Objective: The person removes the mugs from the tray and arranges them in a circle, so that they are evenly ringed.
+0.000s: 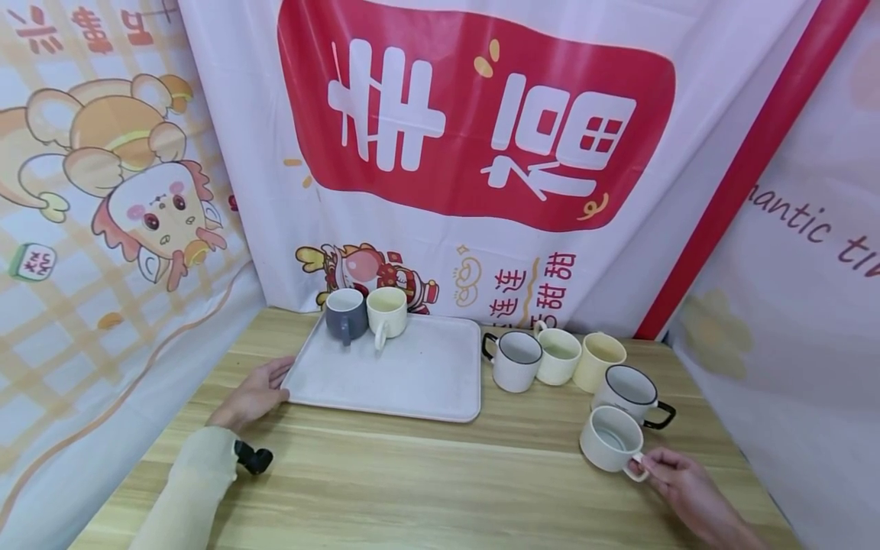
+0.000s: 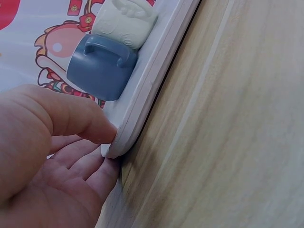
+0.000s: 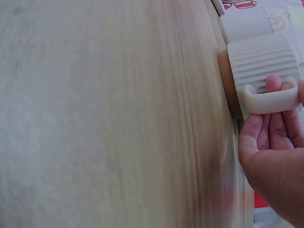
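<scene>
My left hand (image 1: pixel 253 391) holds the left edge of a white rectangular tray (image 1: pixel 385 382), with the thumb (image 2: pixel 90 121) on the rim near a corner and fingers beneath or against its side. Standing at the tray's far left are a blue-grey mug (image 1: pixel 347 317) and a cream mug (image 1: pixel 387 315), side by side. On the right, my right hand (image 1: pixel 687 489) grips the handle (image 3: pixel 273 102) of a ribbed white mug (image 1: pixel 608 443). That mug is upright, in front of a white mug with a black rim and handle (image 1: pixel 622 393); whether its base touches the table cannot be told.
Right of the tray, another black-rimmed white mug (image 1: pixel 516 367), a pale green mug (image 1: pixel 558 359) and a yellow mug (image 1: pixel 600 363) stand close together on the wooden table (image 1: pixel 412 489). Printed cloths (image 1: pixel 467 114) hang behind and at both sides.
</scene>
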`<state>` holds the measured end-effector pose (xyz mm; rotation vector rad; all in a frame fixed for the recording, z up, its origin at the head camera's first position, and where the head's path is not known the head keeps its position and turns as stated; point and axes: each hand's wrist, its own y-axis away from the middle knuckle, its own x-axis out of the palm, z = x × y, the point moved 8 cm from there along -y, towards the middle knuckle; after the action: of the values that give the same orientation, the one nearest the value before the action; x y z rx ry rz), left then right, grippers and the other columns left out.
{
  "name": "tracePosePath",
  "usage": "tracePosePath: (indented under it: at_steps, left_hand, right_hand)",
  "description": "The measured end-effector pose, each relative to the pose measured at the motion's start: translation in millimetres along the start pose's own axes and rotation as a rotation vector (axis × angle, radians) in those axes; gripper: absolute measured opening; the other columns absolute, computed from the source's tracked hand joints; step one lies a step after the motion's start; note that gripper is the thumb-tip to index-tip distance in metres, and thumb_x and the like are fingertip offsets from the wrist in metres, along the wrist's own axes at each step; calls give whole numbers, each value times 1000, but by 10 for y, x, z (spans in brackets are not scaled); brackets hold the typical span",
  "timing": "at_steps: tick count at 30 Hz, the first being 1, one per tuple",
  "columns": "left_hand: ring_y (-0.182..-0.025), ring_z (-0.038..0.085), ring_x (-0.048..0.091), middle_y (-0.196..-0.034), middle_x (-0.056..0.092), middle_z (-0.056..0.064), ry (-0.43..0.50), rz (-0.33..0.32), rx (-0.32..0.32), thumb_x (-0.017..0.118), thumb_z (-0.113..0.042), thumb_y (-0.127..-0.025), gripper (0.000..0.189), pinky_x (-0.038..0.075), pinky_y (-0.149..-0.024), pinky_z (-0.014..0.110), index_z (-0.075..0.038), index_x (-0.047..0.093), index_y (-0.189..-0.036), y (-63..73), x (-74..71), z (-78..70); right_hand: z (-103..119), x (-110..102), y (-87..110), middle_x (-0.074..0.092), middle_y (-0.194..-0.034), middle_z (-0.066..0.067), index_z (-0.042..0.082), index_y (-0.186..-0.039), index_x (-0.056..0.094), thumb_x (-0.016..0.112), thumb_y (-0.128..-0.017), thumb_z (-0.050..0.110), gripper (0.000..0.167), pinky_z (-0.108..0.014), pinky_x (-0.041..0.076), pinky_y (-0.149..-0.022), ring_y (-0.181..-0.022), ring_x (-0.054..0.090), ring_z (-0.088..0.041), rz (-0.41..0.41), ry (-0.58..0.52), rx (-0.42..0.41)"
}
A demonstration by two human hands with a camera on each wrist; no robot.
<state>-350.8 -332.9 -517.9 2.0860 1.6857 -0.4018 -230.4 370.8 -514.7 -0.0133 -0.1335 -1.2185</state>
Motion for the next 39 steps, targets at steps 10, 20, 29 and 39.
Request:
tracePosePath:
  at_steps: [10, 20, 29, 39]
  left_hand:
    - [-158, 54, 20, -171, 14, 36, -21, -11, -12, 49, 7, -99, 75, 27, -130, 61, 11, 11, -164, 14, -15, -12]
    - [-158, 54, 20, -171, 14, 36, -22, -10, -27, 50, 7, -99, 76, 27, -131, 62, 11, 11, -164, -4, -12, 12]
    - [-158, 54, 20, -172, 14, 35, -34, -12, -27, 50, 6, -99, 76, 27, -131, 61, 9, 12, -165, -3, -21, -7]
    - [-158, 54, 21, -171, 14, 36, -16, -9, -16, 50, 7, -98, 76, 28, -131, 61, 10, 12, -164, -27, -9, 14]
  right_hand:
    - [35, 2, 5, 78, -111, 4, 1, -111, 73, 46, -109, -1, 27, -17, 62, -98, -108, 74, -5, -97, 3, -17]
    - [336, -101, 50, 75, -113, -4, 5, -124, 71, 66, -103, 44, 44, -17, 54, -80, -94, 62, 2, -428, 872, 160]
    - [1083, 227, -104, 79, -110, -11, 6, -116, 75, 79, -96, 28, 30, -9, 56, -75, -91, 65, 10, -445, 1008, -203]
    - [1408, 990, -610, 76, -126, -12, 7, -129, 71, 80, -95, 32, 43, -40, 64, -102, -119, 72, -34, -295, 975, -241]
